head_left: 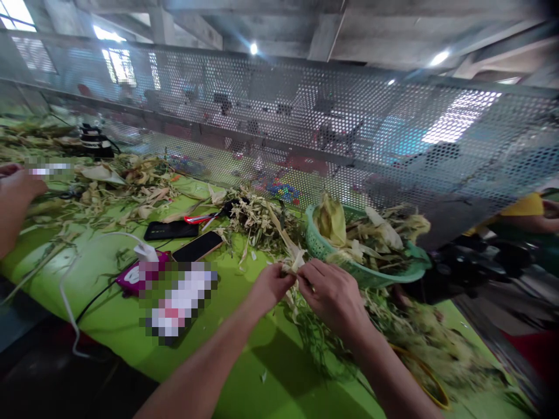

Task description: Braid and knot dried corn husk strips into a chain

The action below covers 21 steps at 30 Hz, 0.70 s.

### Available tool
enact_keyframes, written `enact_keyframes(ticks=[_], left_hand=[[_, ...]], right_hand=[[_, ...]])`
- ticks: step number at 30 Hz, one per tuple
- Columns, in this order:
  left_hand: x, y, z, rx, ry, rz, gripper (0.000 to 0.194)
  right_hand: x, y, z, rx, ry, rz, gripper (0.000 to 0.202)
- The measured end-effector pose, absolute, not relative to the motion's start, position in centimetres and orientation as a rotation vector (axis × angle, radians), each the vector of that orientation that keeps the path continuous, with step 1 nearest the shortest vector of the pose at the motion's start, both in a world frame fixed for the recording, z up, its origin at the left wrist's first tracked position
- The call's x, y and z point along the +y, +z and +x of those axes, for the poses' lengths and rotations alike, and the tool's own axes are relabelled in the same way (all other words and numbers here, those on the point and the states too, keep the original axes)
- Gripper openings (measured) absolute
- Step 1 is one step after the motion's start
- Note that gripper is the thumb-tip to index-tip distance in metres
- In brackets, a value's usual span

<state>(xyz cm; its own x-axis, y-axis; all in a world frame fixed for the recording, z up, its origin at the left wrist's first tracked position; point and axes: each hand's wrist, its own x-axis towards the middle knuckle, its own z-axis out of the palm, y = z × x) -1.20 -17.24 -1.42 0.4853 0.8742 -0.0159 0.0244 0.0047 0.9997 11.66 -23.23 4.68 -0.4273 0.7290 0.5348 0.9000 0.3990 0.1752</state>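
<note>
Left hand point(275, 284) and right hand point(335, 289), both with fingertips pinched narrow on one pale husk strip point(299, 261) between them, above the green table point(231, 299); a light, even grip from both sides would probably best spare so thin a piece. Just beyond, right: one green basket point(388, 278) of husks; left: two phones point(197, 247), one purple power strip point(135, 278). Lettering: none legible from where I stand.

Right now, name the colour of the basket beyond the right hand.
The basket is light green, seen best in the head view.
</note>
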Motion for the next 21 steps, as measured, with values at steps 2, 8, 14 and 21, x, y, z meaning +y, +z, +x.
enact_keyframes(ticks=[2,8,14,21], left_hand=[[-17.3,-1.4,-1.1,0.840,0.804,1.439,0.014],[-17.7,-1.4,-1.3,0.897,0.816,1.421,0.015],[-17.4,-1.2,-1.9,0.764,0.868,1.198,0.016],[-17.5,-0.6,-2.1,0.852,0.817,1.290,0.012]], right_hand=[[-23.2,4.2,11.4,-2.243,-0.641,-1.439,0.022],[-23.1,3.1,11.1,-2.143,-0.453,-1.516,0.017],[-23.0,3.6,11.1,-2.008,-0.058,-1.433,0.016],[-23.5,4.6,11.0,-2.090,-0.052,-1.415,0.016]])
